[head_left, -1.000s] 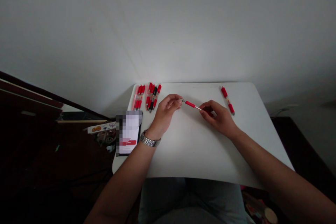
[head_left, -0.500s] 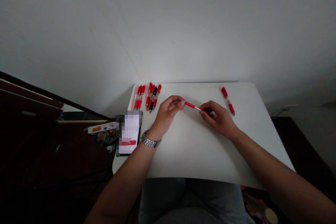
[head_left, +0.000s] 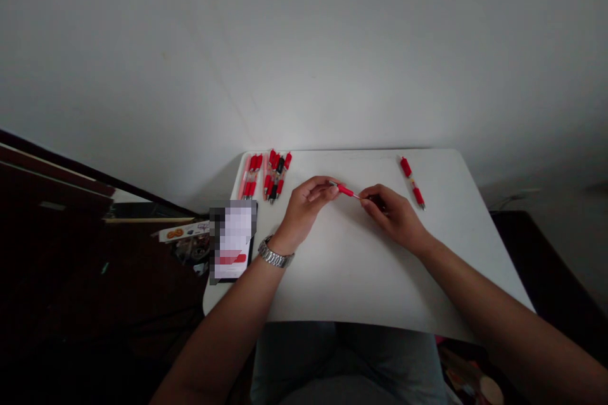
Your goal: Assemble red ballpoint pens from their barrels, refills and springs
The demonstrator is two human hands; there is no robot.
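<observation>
My left hand (head_left: 308, 207), with a metal-band watch (head_left: 275, 253) on its wrist, is closed on a red pen barrel (head_left: 346, 190) above the table. From the barrel's right end sticks out a short length of a thin pen refill (head_left: 356, 197). Thumb and fingertips of my right hand (head_left: 393, 214) pinch the refill's outer end. Some of the barrel is hidden by my left fingers. To the right of my right hand lies a whole red pen (head_left: 412, 182), tilted on the tabletop.
Several red pens and a black one (head_left: 276, 177) lie at the white table's (head_left: 351, 278) back left corner. A phone (head_left: 237, 234), partly pixelated, rests along the left edge. A grey wall (head_left: 313, 63) stands right behind the table.
The barrel and the refill's outer end have come closer together, and less of the refill shows between my hands. My left hand has shifted slightly right.
</observation>
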